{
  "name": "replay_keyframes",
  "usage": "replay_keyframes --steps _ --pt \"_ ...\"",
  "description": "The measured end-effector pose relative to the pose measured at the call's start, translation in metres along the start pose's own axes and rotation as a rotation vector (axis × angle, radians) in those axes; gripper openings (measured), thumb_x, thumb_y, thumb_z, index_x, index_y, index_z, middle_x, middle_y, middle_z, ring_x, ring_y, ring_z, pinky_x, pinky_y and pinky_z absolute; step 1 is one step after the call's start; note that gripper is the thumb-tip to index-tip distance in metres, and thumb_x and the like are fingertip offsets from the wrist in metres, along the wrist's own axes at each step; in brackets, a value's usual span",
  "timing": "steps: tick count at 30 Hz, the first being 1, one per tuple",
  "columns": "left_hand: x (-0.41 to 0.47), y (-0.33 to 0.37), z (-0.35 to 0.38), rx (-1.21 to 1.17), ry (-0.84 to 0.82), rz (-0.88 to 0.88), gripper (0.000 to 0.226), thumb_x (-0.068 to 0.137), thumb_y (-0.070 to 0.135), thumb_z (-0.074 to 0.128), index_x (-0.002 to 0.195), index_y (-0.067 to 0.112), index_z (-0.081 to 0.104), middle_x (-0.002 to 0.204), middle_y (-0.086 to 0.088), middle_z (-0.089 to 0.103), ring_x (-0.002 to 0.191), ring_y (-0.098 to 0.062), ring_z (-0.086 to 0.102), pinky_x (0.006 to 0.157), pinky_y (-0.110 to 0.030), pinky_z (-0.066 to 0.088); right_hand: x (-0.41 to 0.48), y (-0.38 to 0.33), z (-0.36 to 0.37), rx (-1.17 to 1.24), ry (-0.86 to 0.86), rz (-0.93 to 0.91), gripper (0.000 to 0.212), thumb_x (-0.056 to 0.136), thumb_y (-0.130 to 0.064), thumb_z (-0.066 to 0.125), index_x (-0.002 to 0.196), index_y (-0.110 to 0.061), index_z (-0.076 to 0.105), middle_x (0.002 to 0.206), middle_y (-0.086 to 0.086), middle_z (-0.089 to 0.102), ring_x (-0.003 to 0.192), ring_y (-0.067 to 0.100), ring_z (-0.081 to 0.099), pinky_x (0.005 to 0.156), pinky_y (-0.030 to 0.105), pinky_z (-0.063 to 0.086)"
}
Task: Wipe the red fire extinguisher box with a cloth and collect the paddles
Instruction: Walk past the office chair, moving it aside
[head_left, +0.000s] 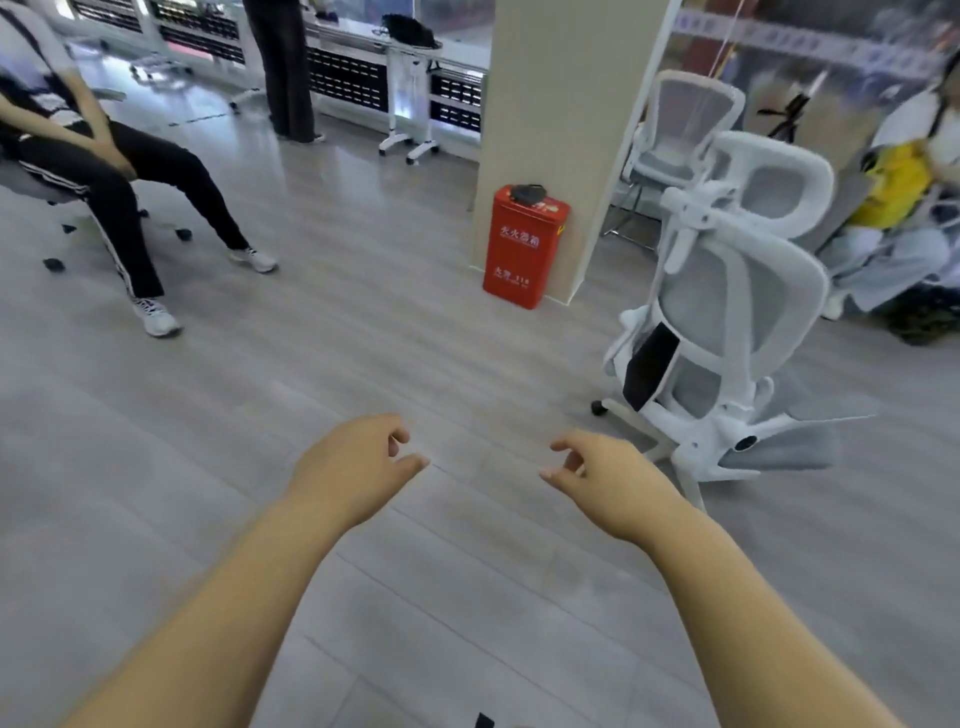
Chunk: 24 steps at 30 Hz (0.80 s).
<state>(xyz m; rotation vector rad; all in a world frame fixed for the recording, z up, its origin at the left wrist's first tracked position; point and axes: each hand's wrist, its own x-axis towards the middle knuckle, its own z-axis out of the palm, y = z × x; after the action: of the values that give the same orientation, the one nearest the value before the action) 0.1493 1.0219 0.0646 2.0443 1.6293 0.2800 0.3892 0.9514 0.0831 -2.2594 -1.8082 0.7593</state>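
Ahead: red box (524, 247) against pillar (556, 130), dark item, possibly cloth (529, 193), on top; left hand (353, 467) and right hand (608, 480) loosely curled, empty.

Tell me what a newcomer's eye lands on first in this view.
The red fire extinguisher box stands out, upright on the grey floor against the beige pillar, with a dark object lying on top. In the foreground the left hand and right hand reach forward, both empty with fingers loosely curled. A white mesh office chair stands right of the box.
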Motion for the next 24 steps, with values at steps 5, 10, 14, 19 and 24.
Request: replay_keyframes --steps 5,10,14,19,24 --pt "0.080 0.025 0.004 -0.018 -0.077 0.072 0.033 0.084 0.047 0.061 0.107 0.024 0.059 0.101 0.008 0.059 0.092 -0.012 0.057 0.080 -0.029 0.047 0.048 0.019 -0.022 0.028 0.022 0.087 0.043 0.093 -0.045 0.051 0.131 -0.025 0.049 0.101 -0.009 0.056 0.095 0.012 0.055 0.080 0.027 0.045" --pt "0.176 0.055 0.012 -0.030 -0.103 0.129 0.032 0.083 0.045 0.063 0.105 0.022 0.060 0.099 0.007 0.060 0.091 -0.013 0.058 0.082 -0.030 0.048 0.125 0.052 -0.050 0.067 0.072 0.148 0.044 0.093 -0.047 0.051 0.130 -0.024 0.050 0.104 -0.009 0.058 0.095 0.012 0.056 0.083 0.030 0.047" --pt "0.258 0.085 0.017 -0.022 -0.116 0.142 0.030 0.083 0.047 0.062 0.104 0.026 0.059 0.099 0.009 0.060 0.090 -0.011 0.057 0.079 -0.028 0.047 0.196 0.076 -0.084 0.078 0.121 0.160 0.042 0.093 -0.046 0.052 0.130 -0.026 0.050 0.104 -0.009 0.057 0.094 0.011 0.055 0.081 0.027 0.044" --pt "0.353 0.126 0.016 -0.030 -0.138 0.166 0.031 0.083 0.044 0.064 0.105 0.022 0.060 0.098 0.007 0.060 0.090 -0.013 0.058 0.079 -0.028 0.047 0.277 0.100 -0.136 0.062 0.161 0.188 0.039 0.092 -0.046 0.052 0.125 -0.025 0.054 0.101 -0.010 0.060 0.094 0.011 0.056 0.080 0.029 0.047" --pt "0.435 0.157 0.018 -0.039 -0.176 0.208 0.027 0.082 0.047 0.063 0.100 0.027 0.061 0.096 0.011 0.062 0.089 -0.010 0.059 0.081 -0.031 0.050 0.338 0.117 -0.177 0.089 0.222 0.237 0.039 0.092 -0.044 0.052 0.126 -0.025 0.052 0.098 -0.011 0.060 0.092 0.010 0.055 0.080 0.028 0.045"
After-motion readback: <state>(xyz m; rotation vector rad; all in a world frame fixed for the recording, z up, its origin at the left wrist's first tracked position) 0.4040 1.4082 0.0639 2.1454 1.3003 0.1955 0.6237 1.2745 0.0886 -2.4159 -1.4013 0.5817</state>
